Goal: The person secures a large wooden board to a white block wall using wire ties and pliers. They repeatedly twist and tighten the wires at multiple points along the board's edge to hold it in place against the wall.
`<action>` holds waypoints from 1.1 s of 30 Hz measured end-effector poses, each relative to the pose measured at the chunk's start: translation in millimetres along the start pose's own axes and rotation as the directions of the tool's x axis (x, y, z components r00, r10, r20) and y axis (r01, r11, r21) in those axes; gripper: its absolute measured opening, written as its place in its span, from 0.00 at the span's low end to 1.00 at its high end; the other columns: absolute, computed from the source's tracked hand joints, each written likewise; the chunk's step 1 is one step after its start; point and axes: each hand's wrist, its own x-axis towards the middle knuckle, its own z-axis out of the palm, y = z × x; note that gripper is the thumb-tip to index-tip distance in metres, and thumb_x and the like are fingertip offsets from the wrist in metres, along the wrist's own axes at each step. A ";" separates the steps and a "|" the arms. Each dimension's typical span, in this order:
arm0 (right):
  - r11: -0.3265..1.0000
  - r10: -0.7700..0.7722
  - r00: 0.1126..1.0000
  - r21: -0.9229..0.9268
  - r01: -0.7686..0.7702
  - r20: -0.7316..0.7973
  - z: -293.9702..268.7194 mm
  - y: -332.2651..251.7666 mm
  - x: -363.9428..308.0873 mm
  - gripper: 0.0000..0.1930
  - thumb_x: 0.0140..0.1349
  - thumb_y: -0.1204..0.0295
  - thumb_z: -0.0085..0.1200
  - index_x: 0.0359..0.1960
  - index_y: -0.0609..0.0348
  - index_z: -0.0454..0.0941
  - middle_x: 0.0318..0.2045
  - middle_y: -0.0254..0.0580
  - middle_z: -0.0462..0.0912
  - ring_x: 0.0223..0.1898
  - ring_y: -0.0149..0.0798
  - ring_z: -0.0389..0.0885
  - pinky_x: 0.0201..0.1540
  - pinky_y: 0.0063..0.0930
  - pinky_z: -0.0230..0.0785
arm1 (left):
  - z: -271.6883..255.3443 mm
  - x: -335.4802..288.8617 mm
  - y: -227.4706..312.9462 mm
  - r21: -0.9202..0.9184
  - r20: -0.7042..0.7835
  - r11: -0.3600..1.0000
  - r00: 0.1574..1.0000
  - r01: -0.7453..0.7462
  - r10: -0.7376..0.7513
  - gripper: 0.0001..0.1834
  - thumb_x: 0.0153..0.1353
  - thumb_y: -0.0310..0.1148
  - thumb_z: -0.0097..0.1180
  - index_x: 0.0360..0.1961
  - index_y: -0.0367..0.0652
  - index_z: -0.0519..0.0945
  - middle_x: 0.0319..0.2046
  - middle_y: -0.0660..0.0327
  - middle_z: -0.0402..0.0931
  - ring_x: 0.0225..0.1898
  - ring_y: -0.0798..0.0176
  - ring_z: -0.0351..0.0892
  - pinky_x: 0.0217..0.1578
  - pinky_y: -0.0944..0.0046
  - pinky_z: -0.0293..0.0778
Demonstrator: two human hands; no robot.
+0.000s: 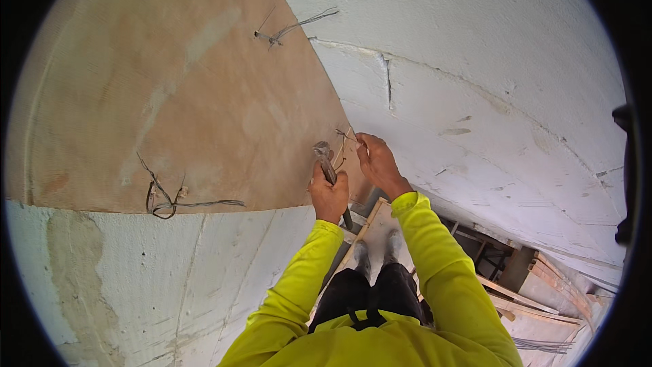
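Observation:
My left hand (329,195) is wrapped round a hammer (323,154), its metal head up and its dark handle end showing below the fist. Close by on the right, my right hand (382,164) pinches a thin tie wire (346,135) between thumb and fingers. That wire comes out near the right edge of a brown plywood panel (204,95). A pale thin strip (340,151) shows between the two hands; what it is I cannot make out.
Twisted wires (163,197) stick out at the panel's lower left, and another wire bundle (275,37) near its top. White block walls (475,95) flank the panel. My boots (362,258) stand on a narrow board (380,228). Timber planks (536,299) lie below on the right.

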 end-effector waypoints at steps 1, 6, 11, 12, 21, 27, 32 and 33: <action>0.999 0.042 0.995 -0.016 -0.041 0.088 11.1 13.0 9.2 0.09 0.67 0.75 0.51 0.45 0.62 0.80 0.37 0.59 0.83 0.35 0.62 0.81 0.39 0.46 0.74 | 9.3 14.9 -1.2 0.100 -0.052 0.994 0.997 -0.054 0.059 0.16 0.57 0.29 0.58 0.47 0.36 0.79 0.32 0.52 0.83 0.29 0.54 0.81 0.36 0.57 0.76; 0.993 0.078 0.919 0.048 -0.105 0.387 25.4 43.7 26.8 0.10 0.68 0.73 0.51 0.46 0.62 0.80 0.33 0.62 0.83 0.36 0.64 0.81 0.40 0.51 0.74 | 36.1 49.9 -23.1 0.213 -0.064 0.977 0.998 0.012 0.002 0.11 0.56 0.31 0.62 0.37 0.35 0.82 0.24 0.55 0.80 0.28 0.63 0.77 0.34 0.61 0.74; 0.991 -0.120 0.851 0.108 0.074 0.512 -5.2 53.6 36.3 0.09 0.69 0.73 0.50 0.45 0.62 0.78 0.34 0.60 0.83 0.35 0.63 0.81 0.38 0.49 0.73 | 32.9 60.5 -40.3 0.132 0.054 0.991 0.998 0.017 -0.024 0.10 0.55 0.31 0.61 0.34 0.35 0.78 0.24 0.52 0.79 0.27 0.55 0.80 0.34 0.57 0.75; 0.981 -0.192 0.838 0.128 0.147 0.511 -9.2 56.7 38.3 0.08 0.70 0.73 0.50 0.45 0.63 0.78 0.33 0.60 0.82 0.35 0.63 0.81 0.37 0.49 0.73 | 32.2 60.7 -40.5 0.098 0.047 0.995 0.998 0.028 -0.033 0.09 0.55 0.30 0.60 0.33 0.35 0.78 0.23 0.53 0.78 0.26 0.59 0.78 0.32 0.59 0.74; 0.989 -0.020 0.852 0.137 -0.061 0.523 19.2 76.2 20.6 0.08 0.68 0.72 0.51 0.44 0.62 0.80 0.37 0.58 0.84 0.39 0.63 0.82 0.42 0.50 0.75 | 36.5 43.3 -23.3 -0.081 -0.002 0.979 0.983 0.185 -0.186 0.09 0.55 0.28 0.60 0.35 0.35 0.77 0.25 0.62 0.75 0.27 0.68 0.71 0.31 0.66 0.70; 0.995 -0.047 0.920 0.101 0.008 0.390 19.8 84.5 14.5 0.08 0.68 0.72 0.53 0.43 0.62 0.79 0.36 0.59 0.84 0.39 0.63 0.82 0.41 0.49 0.75 | 35.1 38.0 -37.8 -0.119 -0.028 0.986 0.993 0.113 -0.117 0.10 0.56 0.28 0.61 0.37 0.35 0.76 0.26 0.62 0.75 0.26 0.69 0.70 0.31 0.66 0.70; 0.924 0.252 0.851 0.147 -0.353 0.460 13.7 73.6 21.4 0.09 0.70 0.70 0.53 0.39 0.64 0.79 0.27 0.44 0.82 0.30 0.39 0.80 0.35 0.29 0.71 | 39.1 27.3 -74.3 -0.100 -0.135 0.995 0.990 0.016 -0.030 0.08 0.58 0.25 0.61 0.37 0.39 0.75 0.26 0.67 0.73 0.25 0.73 0.69 0.28 0.69 0.68; 0.833 0.358 0.779 0.201 -0.515 0.514 15.2 68.0 22.6 0.09 0.70 0.70 0.53 0.38 0.64 0.79 0.25 0.40 0.80 0.28 0.33 0.78 0.33 0.26 0.69 | 45.1 24.7 -81.7 -0.118 -0.168 0.993 0.986 -0.006 -0.014 0.07 0.59 0.24 0.61 0.36 0.41 0.74 0.26 0.69 0.73 0.25 0.75 0.68 0.27 0.71 0.67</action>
